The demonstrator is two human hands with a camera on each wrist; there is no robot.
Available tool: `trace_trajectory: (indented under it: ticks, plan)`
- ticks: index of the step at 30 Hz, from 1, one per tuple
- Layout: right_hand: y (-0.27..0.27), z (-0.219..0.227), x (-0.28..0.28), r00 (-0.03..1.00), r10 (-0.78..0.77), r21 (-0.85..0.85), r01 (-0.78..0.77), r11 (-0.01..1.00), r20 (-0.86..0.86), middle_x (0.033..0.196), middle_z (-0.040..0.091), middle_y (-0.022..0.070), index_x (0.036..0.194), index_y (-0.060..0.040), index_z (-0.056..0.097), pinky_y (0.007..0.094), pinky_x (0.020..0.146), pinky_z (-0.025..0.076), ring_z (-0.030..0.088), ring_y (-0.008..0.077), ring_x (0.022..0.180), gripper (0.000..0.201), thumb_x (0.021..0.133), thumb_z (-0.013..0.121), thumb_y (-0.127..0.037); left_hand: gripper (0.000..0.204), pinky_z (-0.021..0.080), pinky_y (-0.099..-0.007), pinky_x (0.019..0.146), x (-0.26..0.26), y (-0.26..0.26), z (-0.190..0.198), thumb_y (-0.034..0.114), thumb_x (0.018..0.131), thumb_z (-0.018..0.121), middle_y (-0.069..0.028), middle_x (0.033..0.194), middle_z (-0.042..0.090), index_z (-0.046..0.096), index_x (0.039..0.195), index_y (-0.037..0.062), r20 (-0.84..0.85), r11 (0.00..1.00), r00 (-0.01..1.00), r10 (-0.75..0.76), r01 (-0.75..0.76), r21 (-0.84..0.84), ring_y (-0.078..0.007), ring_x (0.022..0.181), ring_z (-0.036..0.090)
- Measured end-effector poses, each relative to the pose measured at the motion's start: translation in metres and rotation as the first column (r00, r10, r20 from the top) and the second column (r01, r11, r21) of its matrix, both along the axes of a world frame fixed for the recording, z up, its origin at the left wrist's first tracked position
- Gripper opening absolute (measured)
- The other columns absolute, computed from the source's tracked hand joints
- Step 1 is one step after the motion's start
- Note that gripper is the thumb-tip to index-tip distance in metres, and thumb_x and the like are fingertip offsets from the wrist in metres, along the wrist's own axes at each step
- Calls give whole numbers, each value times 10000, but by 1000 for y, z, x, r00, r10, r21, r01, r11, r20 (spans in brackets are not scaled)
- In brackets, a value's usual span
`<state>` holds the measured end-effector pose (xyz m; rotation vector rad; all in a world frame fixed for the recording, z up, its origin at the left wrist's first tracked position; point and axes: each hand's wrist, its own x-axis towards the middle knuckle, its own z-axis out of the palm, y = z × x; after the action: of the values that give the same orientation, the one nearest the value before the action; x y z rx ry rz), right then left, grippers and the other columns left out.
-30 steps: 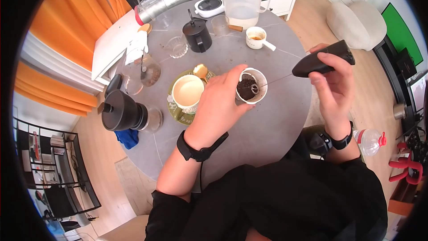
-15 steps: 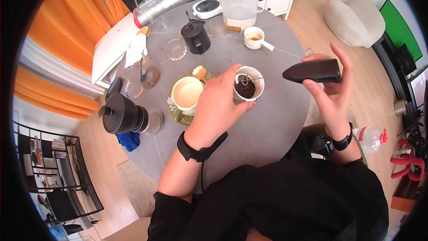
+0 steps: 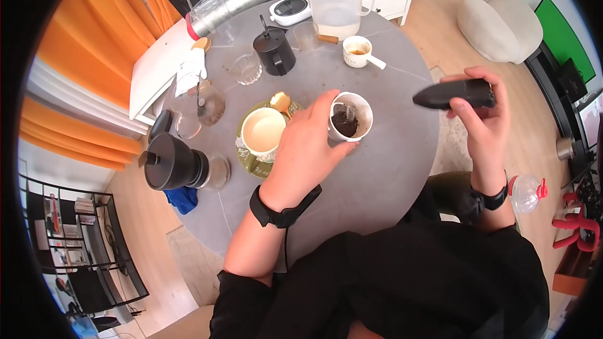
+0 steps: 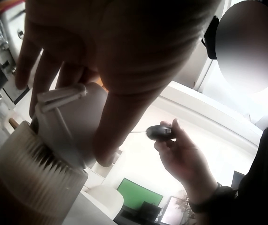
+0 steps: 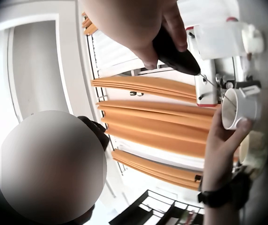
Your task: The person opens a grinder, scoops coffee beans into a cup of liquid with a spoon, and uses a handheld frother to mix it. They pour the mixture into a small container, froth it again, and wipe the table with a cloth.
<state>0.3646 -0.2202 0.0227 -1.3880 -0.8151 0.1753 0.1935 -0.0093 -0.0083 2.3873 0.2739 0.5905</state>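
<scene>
My left hand grips a white cup with thumb and fingers around its side; dark grounds lie inside. In the left wrist view the cup sits on top of a ribbed clear vessel. My right hand, right of the cup, holds a black handheld frother between thumb and fingers. Its thin wire shaft reaches the cup's mouth in the right wrist view, where the frother points down at the cup.
Left of the cup, a cream bowl stands on a green plate with a wooden spoon. A black grinder, black kettle, small white pan and large clear pitcher stand around the grey table.
The frother first moved left, then back to the right, and my right hand's fingers have shifted around it. My left hand and the cup have barely moved.
</scene>
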Motion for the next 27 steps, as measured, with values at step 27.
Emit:
trace_trajectory:
  ticks: [27]
  plan:
    - [94,4,103,911,-98,-199,190,961,400,881,664,74,1333,-124,500,279,655,519,637,131,727,466,919,710,-160,682,532,-425,835,-1,-2,1,207,761,823,-221,1121,652,459,1303,7,-64,997,997,39,-43,-66,-390,1007,652]
